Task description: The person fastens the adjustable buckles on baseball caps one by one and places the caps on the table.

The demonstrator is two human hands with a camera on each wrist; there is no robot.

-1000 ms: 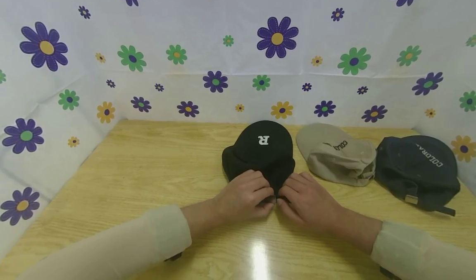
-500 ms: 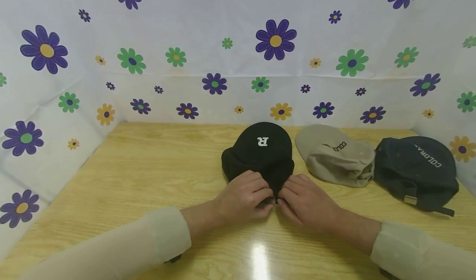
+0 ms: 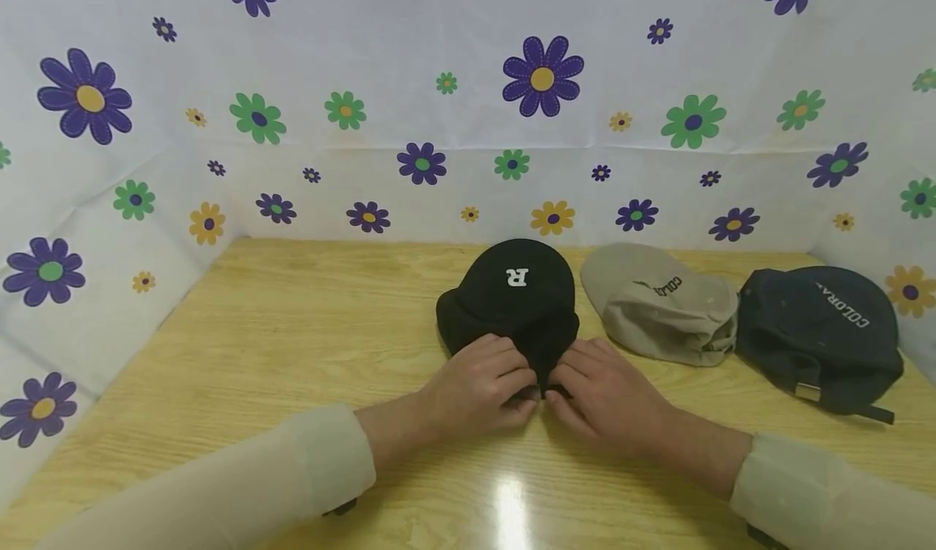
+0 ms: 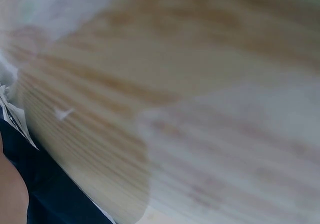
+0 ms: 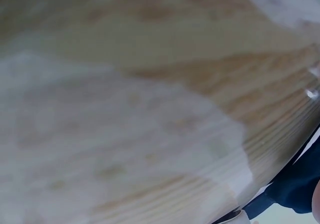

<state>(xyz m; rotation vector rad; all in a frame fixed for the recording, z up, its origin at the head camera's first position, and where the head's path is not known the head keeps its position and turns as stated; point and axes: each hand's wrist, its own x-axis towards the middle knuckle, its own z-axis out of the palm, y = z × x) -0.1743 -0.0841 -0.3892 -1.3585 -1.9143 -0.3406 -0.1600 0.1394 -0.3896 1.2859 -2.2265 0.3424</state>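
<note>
A black cap [image 3: 512, 290] with a white letter R sits at the middle of the table in the head view, its near edge toward me. My left hand [image 3: 483, 383] grips that near edge from the left with curled fingers. From the right, my right hand [image 3: 607, 391] pinches the same edge, fingertips close to the left hand's. A small dark strip of the cap shows between the two hands; the fingertips partly hide it. Both wrist views show only blurred tabletop and dark cloth, with neither the cap nor the fingers in them.
A beige cap [image 3: 658, 306] lies right of the black cap, and a navy cap [image 3: 819, 339] with a strap and metal buckle lies beyond it. The wooden table [image 3: 292, 331] meets a flower-printed white cloth [image 3: 439, 46] at the back and sides.
</note>
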